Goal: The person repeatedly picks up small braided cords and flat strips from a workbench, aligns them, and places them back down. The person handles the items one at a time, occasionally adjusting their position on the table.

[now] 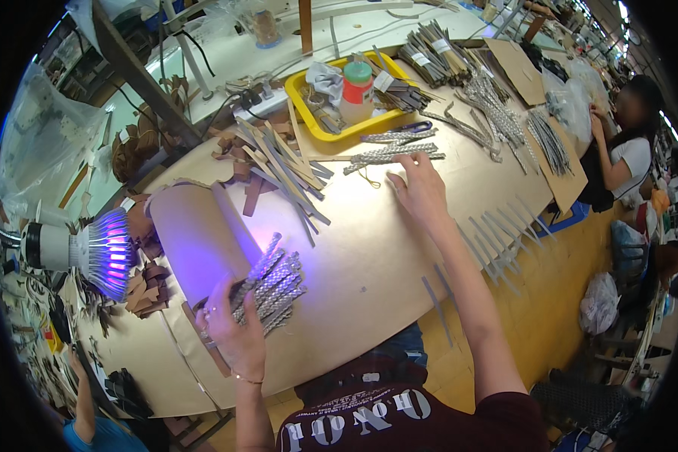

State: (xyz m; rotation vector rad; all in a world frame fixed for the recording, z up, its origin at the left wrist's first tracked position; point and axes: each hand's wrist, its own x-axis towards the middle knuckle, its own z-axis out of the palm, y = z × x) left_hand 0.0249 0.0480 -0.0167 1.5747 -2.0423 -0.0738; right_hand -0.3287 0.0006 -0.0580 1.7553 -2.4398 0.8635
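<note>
My left hand (pixel 230 325) grips a bundle of silver braided strips (pixel 273 285) lying on the tan table (pixel 361 264), under violet light. My right hand (pixel 418 188) reaches forward, fingers spread, its fingertips touching a small pile of silver braided strips (pixel 392 154) near the table's middle. A pile of flat tan and grey strips (pixel 282 166) lies to the left of that hand.
A lamp with violet light (pixel 102 252) stands at the left. A yellow tray (pixel 316 124) holds a green-capped bottle (pixel 356 90). More strip bundles (pixel 437 56) lie at the back. Grey strips (pixel 497 241) hang off the right edge. A person (pixel 625 151) sits at the right; another person's arm (pixel 83 399) shows at lower left.
</note>
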